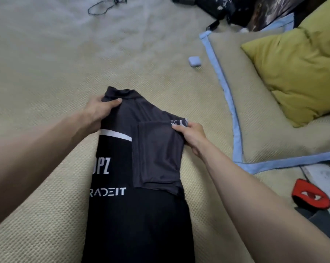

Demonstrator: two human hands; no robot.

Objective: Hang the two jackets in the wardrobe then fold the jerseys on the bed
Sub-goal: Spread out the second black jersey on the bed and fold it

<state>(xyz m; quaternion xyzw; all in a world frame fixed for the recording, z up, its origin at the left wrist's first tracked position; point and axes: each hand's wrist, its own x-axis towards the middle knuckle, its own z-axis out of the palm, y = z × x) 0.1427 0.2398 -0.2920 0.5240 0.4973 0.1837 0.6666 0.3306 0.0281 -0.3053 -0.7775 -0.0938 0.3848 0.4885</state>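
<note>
One jersey lies lengthwise on the bed, running from 6 o'clock at the bottom edge of the view up to the centre. Its lower body is black with white lettering; the upper part is dark grey, with a white stripe across the join. The right side is folded inward, so a grey panel lies flat over the black, and the sleeve lies on top of it.

Both hands hold the far end of the jersey. The left hand, at 10 o'clock of the garment, grips the collar area — thumb on top of the cloth, fingers curled beneath. The right hand, at 2 o'clock of the garment, pinches the patterned sleeve cuff between thumb and fingers. Both forearms are bare and reach in from the lower corners.

The bed cover is a pale yellow textured weave. At 4 o'clock, off the bed's edge, a red and black thing lies on a dark and white surface — what it is, I cannot tell. A second pale mat with a blue border sits to the right, from 1 to 4 o'clock, and a yellow pillow rests on it at 2 o'clock. A small pale blue case lies just left of that border at 1 o'clock. Farther off, a black cable coils at 11 o'clock, and dark patterned cloth is heaped at 1 o'clock along the top edge.
</note>
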